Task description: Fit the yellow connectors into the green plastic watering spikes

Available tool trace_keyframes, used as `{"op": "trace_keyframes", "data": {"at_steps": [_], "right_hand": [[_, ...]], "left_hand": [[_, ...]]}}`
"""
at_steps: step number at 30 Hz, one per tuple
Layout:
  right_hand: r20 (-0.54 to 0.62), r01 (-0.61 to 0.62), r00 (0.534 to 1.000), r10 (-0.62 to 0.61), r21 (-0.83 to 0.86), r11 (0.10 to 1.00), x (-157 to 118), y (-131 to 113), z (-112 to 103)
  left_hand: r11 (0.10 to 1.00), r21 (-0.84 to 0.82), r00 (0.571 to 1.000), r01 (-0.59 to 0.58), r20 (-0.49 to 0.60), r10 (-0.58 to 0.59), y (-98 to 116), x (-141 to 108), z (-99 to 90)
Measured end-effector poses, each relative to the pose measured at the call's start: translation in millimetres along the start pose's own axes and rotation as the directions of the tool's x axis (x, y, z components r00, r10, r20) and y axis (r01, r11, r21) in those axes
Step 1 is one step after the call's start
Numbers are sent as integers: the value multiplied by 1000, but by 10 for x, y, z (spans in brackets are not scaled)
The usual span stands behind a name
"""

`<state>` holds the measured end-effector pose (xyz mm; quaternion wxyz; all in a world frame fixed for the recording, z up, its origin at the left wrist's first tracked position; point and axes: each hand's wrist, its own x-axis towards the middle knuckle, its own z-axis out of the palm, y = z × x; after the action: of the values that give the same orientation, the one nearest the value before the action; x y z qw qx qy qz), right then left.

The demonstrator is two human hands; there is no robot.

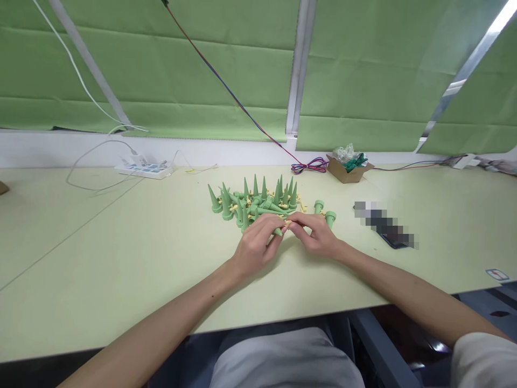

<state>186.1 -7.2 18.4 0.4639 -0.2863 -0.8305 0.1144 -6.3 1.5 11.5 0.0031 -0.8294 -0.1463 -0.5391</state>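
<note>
My left hand (258, 240) is closed around a green cone (278, 231), whose tip points down toward me. Facing it, my right hand (317, 234) pinches a small yellow piece (287, 224) between thumb and forefinger, close to the left fingertips. Just beyond both hands lies a pile of green cones (256, 187), several upright and others on their sides, with small yellow pieces (304, 207) scattered among them. Two green cones (330, 217) lie to the right of the pile, partly behind my right hand.
A phone (388, 229), partly pixelated, lies to the right. Along the back edge are a small cardboard box (345, 173) with plastic and green material, coiled red and blue wire (309, 166), and a white power strip (145, 170) with cables.
</note>
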Motion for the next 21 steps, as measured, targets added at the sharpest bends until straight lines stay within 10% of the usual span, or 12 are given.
{"op": "trace_keyframes", "data": {"at_steps": [21], "right_hand": [[91, -246, 968, 234, 161, 956, 43, -63, -38]], "left_hand": [[994, 90, 995, -56, 90, 48, -79, -18, -1]]}}
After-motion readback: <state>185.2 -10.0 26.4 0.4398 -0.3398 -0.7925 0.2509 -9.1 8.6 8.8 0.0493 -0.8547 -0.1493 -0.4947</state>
